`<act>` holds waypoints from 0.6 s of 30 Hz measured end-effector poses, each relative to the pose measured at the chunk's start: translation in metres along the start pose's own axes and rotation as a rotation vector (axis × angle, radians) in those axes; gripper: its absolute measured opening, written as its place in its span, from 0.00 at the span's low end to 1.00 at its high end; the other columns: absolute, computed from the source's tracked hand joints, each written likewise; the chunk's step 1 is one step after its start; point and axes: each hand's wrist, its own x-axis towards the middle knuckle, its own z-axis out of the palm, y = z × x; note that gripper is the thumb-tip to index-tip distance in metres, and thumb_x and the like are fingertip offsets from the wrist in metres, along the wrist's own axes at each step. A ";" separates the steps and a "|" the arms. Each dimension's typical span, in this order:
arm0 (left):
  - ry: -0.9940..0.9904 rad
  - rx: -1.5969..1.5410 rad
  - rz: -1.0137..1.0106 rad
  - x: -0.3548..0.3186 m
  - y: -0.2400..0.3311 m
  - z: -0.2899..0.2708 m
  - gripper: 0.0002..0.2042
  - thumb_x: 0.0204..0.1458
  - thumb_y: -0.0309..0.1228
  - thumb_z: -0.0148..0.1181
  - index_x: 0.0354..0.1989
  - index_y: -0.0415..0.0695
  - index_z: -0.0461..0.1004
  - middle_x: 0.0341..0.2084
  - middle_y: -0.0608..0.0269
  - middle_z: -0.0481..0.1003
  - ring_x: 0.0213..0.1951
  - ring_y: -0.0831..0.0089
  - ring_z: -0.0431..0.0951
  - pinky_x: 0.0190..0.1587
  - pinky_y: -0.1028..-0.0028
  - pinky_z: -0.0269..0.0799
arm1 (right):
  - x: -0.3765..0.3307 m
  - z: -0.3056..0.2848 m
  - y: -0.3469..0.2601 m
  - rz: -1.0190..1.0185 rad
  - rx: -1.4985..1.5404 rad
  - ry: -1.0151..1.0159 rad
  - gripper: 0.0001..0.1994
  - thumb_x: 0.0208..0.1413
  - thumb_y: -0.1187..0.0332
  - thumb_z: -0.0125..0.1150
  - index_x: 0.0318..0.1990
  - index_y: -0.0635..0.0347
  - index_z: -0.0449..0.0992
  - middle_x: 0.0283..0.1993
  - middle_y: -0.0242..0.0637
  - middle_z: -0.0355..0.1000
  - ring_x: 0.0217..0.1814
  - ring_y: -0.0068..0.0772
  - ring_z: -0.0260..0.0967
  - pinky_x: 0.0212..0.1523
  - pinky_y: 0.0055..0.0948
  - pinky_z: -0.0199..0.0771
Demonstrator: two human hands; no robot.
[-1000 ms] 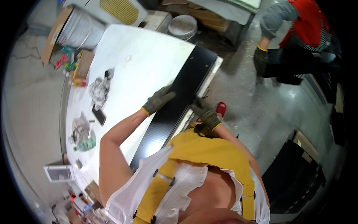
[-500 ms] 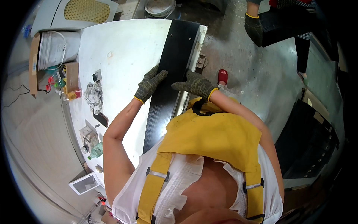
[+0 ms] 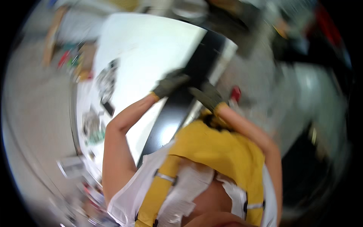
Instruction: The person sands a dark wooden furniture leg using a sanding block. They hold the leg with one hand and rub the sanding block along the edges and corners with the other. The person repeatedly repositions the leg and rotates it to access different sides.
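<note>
- Frame heavily motion-blurred; fine detail lost.
- Nearest: yellow apron (image 3: 223, 151) over the torso, below both hands.
- Left hand (image 3: 170, 84), dark glove, lies flat on the black panel (image 3: 177, 109); fingers extended, not gripping.
- Right hand (image 3: 206, 96), same glove, on the panel's right edge just beside the left; grip can't tell.
- Panel runs diagonally along the right side of the white table (image 3: 147, 49).
- Left of the hands: blurred small clutter (image 3: 106, 81) on the table.
- Beyond the right hand: small red object (image 3: 235, 93).

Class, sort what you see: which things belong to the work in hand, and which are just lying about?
In use: left hand, right hand, long black panel, white table.

Lying about: blurred small items along the table's left edge, red object on the floor.
</note>
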 end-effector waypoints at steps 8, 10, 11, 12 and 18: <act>0.042 0.412 0.036 0.016 0.009 0.021 0.44 0.43 0.65 0.56 0.60 0.40 0.66 0.59 0.43 0.64 0.60 0.51 0.64 0.62 0.64 0.59 | 0.029 0.039 0.101 -0.059 0.337 0.186 0.28 0.53 0.54 0.65 0.55 0.65 0.69 0.39 0.38 0.72 0.34 0.27 0.68 0.34 0.29 0.70; 0.043 0.394 0.016 0.016 0.012 0.018 0.45 0.42 0.65 0.58 0.60 0.39 0.66 0.57 0.45 0.65 0.60 0.53 0.65 0.62 0.64 0.60 | 0.036 0.043 0.108 -0.027 0.323 0.204 0.27 0.52 0.54 0.66 0.54 0.64 0.70 0.38 0.36 0.72 0.32 0.25 0.67 0.32 0.28 0.69; 0.028 0.393 0.005 0.015 0.011 0.016 0.45 0.41 0.65 0.58 0.60 0.39 0.66 0.57 0.46 0.66 0.60 0.53 0.65 0.61 0.65 0.61 | 0.034 0.041 0.106 -0.044 0.347 0.174 0.27 0.52 0.55 0.66 0.53 0.63 0.71 0.37 0.35 0.72 0.32 0.24 0.66 0.31 0.28 0.69; 0.047 0.370 0.017 0.019 -0.001 0.013 0.45 0.40 0.65 0.59 0.59 0.38 0.68 0.56 0.46 0.66 0.58 0.53 0.67 0.60 0.64 0.62 | 0.033 0.042 0.101 -0.061 0.375 0.142 0.26 0.51 0.55 0.67 0.53 0.63 0.71 0.37 0.34 0.72 0.32 0.24 0.66 0.30 0.27 0.69; -0.019 0.394 0.032 0.041 0.009 -0.007 0.44 0.39 0.62 0.62 0.57 0.36 0.68 0.55 0.45 0.67 0.56 0.55 0.68 0.59 0.64 0.63 | 0.034 0.024 0.062 0.058 0.285 0.037 0.32 0.53 0.54 0.64 0.61 0.64 0.64 0.55 0.52 0.70 0.57 0.45 0.67 0.57 0.35 0.64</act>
